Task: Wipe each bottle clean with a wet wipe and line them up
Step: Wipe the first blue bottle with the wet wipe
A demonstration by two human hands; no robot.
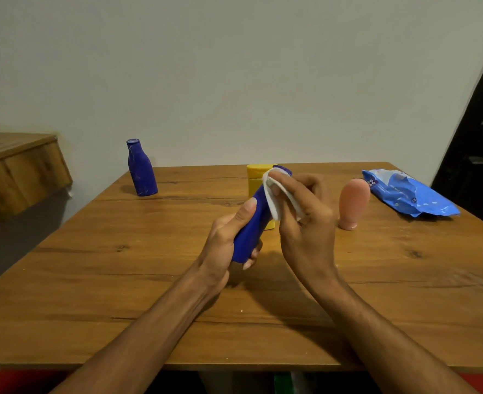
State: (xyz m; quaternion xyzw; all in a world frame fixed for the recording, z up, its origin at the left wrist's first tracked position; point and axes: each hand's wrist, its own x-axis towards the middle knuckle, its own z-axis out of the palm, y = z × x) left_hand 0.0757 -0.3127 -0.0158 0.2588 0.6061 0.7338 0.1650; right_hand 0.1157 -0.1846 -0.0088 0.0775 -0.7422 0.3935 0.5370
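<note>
My left hand grips the lower end of a blue bottle and holds it tilted above the wooden table. A white wet wipe is wrapped over the bottle's upper part, and my right hand holds the wipe against it. A second blue bottle stands upright at the table's far left. Behind the held bottle stands a yellow bottle, partly hidden. A pink bottle stands cap-down to the right of my right hand.
A blue pack of wet wipes lies at the far right of the table. A wooden shelf juts out at the left beyond the table. A dark door or cabinet stands at the right edge.
</note>
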